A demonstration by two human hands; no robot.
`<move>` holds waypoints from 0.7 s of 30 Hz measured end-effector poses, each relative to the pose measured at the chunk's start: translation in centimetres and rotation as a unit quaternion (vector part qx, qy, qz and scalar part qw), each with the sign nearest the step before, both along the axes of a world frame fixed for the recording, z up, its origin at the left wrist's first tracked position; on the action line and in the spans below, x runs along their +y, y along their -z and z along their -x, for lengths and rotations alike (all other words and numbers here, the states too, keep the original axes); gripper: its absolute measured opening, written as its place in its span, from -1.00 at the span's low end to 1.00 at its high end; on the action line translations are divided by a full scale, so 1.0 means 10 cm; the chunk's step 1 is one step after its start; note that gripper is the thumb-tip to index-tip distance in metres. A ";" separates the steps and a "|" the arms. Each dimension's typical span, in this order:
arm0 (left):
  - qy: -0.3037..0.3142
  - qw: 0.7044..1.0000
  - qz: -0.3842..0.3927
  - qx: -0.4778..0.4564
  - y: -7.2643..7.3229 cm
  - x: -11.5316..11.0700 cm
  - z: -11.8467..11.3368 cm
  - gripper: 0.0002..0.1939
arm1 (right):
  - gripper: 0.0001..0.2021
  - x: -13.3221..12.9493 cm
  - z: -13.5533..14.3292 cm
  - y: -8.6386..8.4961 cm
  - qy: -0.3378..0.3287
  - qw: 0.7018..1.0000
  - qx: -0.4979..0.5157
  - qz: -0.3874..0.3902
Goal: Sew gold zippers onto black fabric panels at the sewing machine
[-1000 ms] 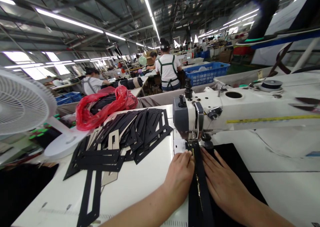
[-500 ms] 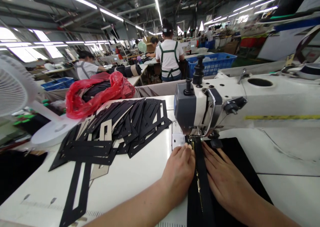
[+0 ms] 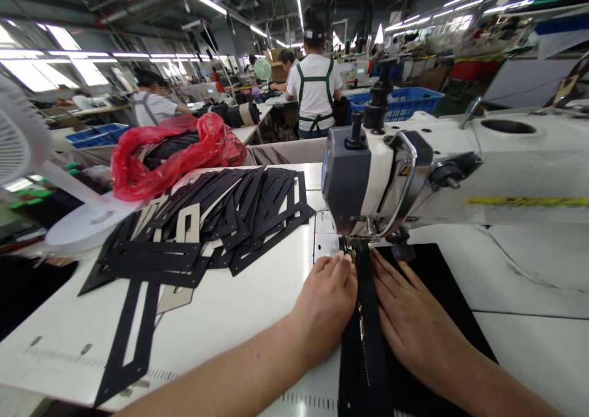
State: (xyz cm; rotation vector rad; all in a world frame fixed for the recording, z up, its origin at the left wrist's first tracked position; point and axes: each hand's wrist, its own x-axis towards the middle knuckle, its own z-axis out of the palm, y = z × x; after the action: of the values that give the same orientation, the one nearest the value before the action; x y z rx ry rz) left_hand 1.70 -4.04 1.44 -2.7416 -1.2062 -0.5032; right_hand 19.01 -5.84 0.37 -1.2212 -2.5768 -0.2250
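A black frame strip with a gold-toothed zipper (image 3: pixel 361 325) runs lengthwise under the head of the white sewing machine (image 3: pixel 368 178). My left hand (image 3: pixel 329 303) is closed at the strip's left edge, fingertips pinched just in front of the presser foot. My right hand (image 3: pixel 414 319) lies flat on the other side, fingers stretched forward along the strip's right edge. Beneath that palm spreads a larger black fabric panel (image 3: pixel 442 282). The needle point is hidden by the machine head and foot.
Black frame-shaped pieces (image 3: pixel 239 214) lie piled on the left of the white table (image 3: pixel 239 325). Behind them sits a red plastic bag (image 3: pixel 184 153), beside a white fan (image 3: pixel 78 202). A blue crate (image 3: pixel 409 101) and co-workers (image 3: pixel 315 92) are beyond the table.
The view has shifted slightly, so the piled pieces appear a little higher and farther left. Both hands keep nearly the same places beside the zipper strip.
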 end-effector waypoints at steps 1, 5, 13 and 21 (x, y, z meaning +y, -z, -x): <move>-0.002 1.000 -0.002 -0.001 0.01 0.00 0.00 -0.77 | -0.46 0.00 0.00 0.00 -0.001 1.000 0.005 0.000; 0.006 1.000 -0.010 -0.012 0.06 0.04 0.01 -0.76 | -0.47 0.01 0.00 0.03 0.002 1.000 0.015 -0.008; 0.015 0.999 -0.030 -0.015 0.04 0.10 -0.01 -0.86 | -0.47 0.04 -0.01 0.07 0.007 0.999 -0.002 -0.032; -0.004 0.997 -0.009 -0.070 0.06 0.15 0.05 -0.85 | -0.48 0.16 -0.06 0.01 -0.015 0.998 0.023 -0.048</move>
State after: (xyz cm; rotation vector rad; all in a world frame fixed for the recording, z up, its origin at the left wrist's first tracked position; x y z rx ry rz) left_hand 1.17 -2.49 0.80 -2.7248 -1.2356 -0.7134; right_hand 19.61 -4.27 0.29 -1.1398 -2.5115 -0.3066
